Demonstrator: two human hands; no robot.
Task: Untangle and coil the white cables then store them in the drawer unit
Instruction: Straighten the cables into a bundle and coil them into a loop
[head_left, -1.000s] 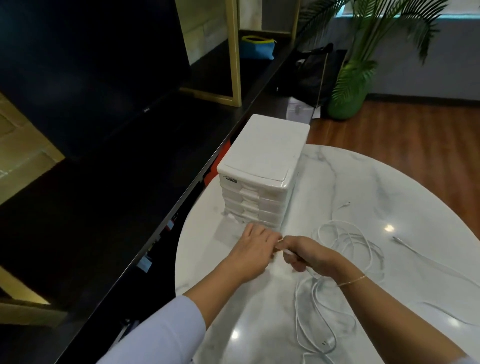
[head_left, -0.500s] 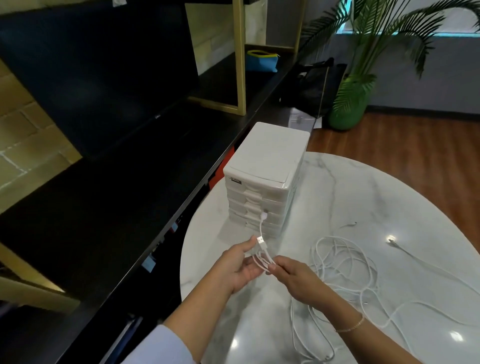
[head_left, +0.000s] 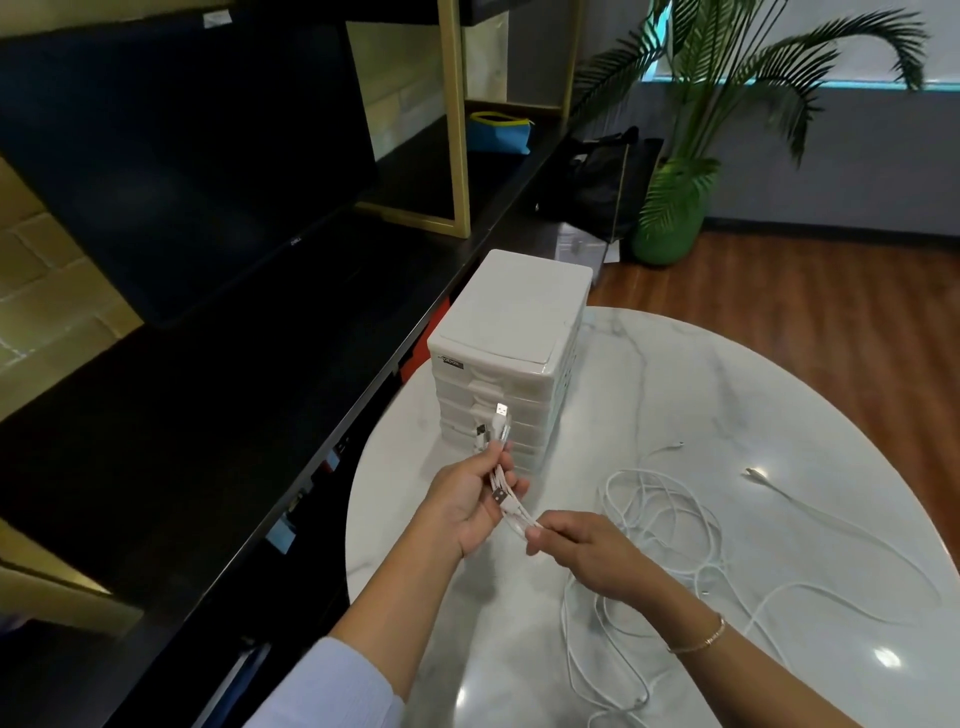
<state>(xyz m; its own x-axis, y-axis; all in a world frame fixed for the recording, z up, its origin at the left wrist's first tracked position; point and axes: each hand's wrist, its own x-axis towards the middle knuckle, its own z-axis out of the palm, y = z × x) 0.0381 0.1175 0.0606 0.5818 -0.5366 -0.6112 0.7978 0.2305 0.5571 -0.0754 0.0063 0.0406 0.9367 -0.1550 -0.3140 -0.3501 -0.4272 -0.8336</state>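
Desk: white marble top with grey veins, round edge; its right and near parts are cut off by the frame.
Drawer unit: white plastic, several shallow drawers stacked, all closed; it stands upright at the back left of the desk. A small label on the top drawer is too small to read.
White cables: thin and white, in a loose tangled pile on the desk, right of the drawer unit and of the hands. One strand runs far to the right and a loop lies close to the near edge. Which strand belongs to which cable I cannot tell.
Left hand: its grip is closed around a bundle of cable ends, above the desk, in front of the drawer unit.
Right hand: fingers pinch the same bundle, just beside the left hand; a thin bracelet is on the wrist.
USB plugs: several metal tips stand out above and below the left grip; the exact number is hard to see.
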